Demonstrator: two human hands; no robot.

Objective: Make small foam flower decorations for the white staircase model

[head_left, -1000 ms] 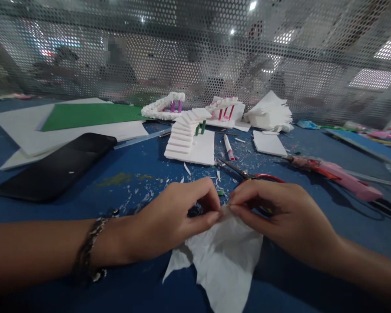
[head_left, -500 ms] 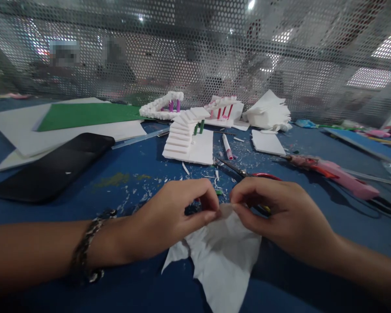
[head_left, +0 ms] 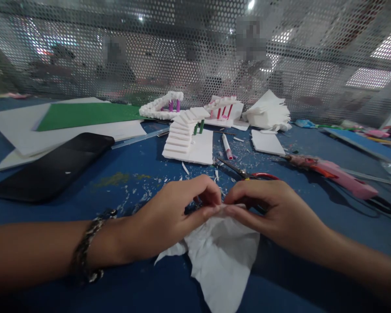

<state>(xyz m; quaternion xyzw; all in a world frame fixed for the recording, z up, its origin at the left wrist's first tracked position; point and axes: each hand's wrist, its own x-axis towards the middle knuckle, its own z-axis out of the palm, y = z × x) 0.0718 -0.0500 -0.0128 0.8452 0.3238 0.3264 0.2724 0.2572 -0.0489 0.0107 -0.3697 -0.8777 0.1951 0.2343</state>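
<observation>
A thin, crumpled white tissue [head_left: 224, 256] hangs down from my fingers toward the front of the blue table. My left hand [head_left: 179, 213] pinches its top edge between thumb and fingers. Close beside it, my right hand [head_left: 273, 208] pinches the same edge, and the fingertips of both hands nearly touch. Just beyond the right hand lie scissors [head_left: 244, 174] with red and yellow handles, partly hidden by that hand. Past the hands, a small white staircase model [head_left: 182, 139] with green posts stands on a white base.
Left are a black phone-like slab [head_left: 52, 169], a green sheet [head_left: 91, 115] and white sheets. A pink glue gun [head_left: 335, 174] lies right, a marker [head_left: 227, 147] in the middle. Behind stand a white piece with purple posts [head_left: 163, 106] and a tissue stack [head_left: 269, 112]. Scraps litter the table [head_left: 133, 174].
My right hand has shifted slightly left, bringing its fingertips closer to the left hand's. The tissue's top edge is more gathered between them, and its lower part has moved a little left.
</observation>
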